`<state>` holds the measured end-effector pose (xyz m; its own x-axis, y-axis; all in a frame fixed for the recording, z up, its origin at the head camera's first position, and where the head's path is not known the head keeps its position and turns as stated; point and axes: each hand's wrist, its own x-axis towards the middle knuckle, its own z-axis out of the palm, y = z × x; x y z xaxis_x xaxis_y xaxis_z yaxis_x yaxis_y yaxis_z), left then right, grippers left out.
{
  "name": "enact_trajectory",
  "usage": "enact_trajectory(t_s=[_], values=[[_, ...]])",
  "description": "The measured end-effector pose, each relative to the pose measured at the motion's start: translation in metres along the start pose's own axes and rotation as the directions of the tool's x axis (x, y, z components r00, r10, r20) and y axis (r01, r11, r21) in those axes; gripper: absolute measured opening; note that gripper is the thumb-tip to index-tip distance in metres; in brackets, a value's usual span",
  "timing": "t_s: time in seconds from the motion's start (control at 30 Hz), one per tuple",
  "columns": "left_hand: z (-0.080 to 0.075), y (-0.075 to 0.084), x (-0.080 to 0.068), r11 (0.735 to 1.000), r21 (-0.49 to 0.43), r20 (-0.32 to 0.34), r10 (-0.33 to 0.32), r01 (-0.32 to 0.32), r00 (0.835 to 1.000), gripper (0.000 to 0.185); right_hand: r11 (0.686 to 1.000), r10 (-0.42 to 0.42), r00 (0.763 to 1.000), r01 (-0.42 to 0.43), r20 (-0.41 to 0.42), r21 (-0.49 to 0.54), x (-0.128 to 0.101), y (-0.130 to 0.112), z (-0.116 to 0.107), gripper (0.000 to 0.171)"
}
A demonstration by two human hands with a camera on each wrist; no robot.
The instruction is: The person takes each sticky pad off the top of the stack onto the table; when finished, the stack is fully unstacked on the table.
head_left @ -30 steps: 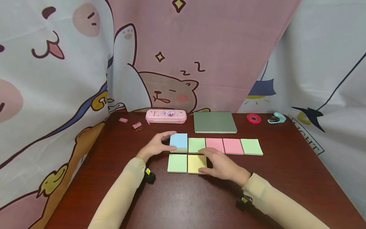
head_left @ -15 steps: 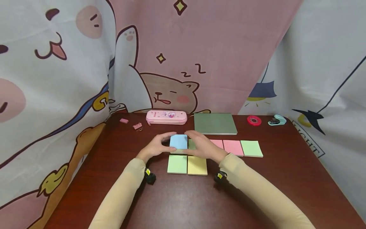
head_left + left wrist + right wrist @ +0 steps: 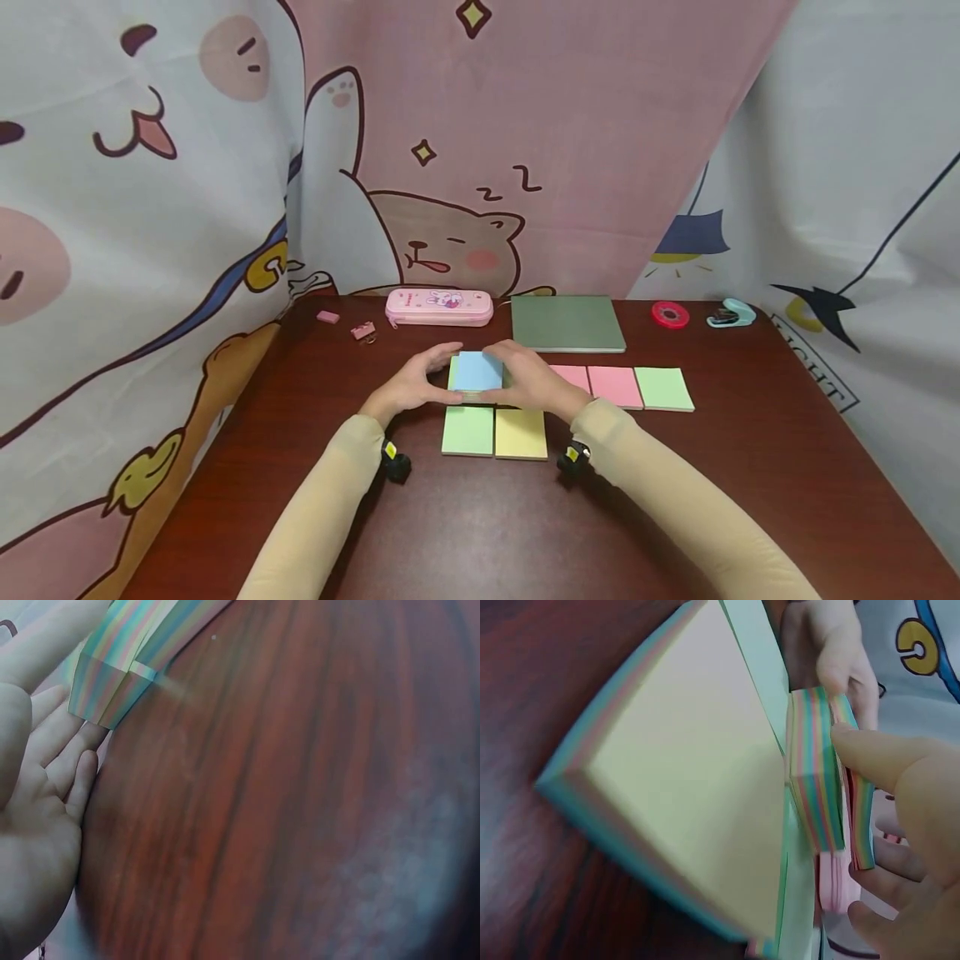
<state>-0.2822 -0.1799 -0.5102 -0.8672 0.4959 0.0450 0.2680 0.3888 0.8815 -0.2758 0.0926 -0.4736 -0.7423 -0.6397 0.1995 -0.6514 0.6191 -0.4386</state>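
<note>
A blue sticky note pad (image 3: 480, 371) lies over a green-topped pad (image 3: 452, 375) and sits shifted to the right of it. My right hand (image 3: 536, 382) pinches the blue pad, thumb at its near edge and fingers at the far one. From the left, my left hand (image 3: 408, 383) holds the pad below between thumb and fingers. The right wrist view shows the lower pad's striped edge (image 3: 817, 772) and the blue pad's edge (image 3: 861, 817) under my right thumb. In front lie a green pad (image 3: 468, 431) and a yellow pad (image 3: 521, 434).
Two pink pads (image 3: 615, 387) and a green pad (image 3: 664, 389) continue the back row rightward. Behind stand a pink pencil case (image 3: 439, 308), a green notebook (image 3: 567, 323), a red tape roll (image 3: 670, 314) and a mint stapler-like item (image 3: 731, 313). Small pink pieces (image 3: 363, 331) lie left.
My right hand has moved from the yellow pad to the stack and taken hold of the blue pad. The blue pad has slid right, uncovering the green one below. My left hand stays put.
</note>
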Motion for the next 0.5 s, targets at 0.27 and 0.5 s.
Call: enact_trajectory(t_s=[0.27,0.5], values=[[0.003,-0.002,0.001,0.997,0.067,0.010,0.025,-0.026,1.000,0.082,0.999,0.009,0.996,-0.005,-0.093,0.042,-0.050,0.013,-0.025,0.073],[0.002,-0.001,0.001,0.998,0.056,0.001,0.030,-0.030,1.000,0.082,1.000,0.012,0.994,-0.009,-0.112,0.022,-0.103,0.028,-0.040,0.072]])
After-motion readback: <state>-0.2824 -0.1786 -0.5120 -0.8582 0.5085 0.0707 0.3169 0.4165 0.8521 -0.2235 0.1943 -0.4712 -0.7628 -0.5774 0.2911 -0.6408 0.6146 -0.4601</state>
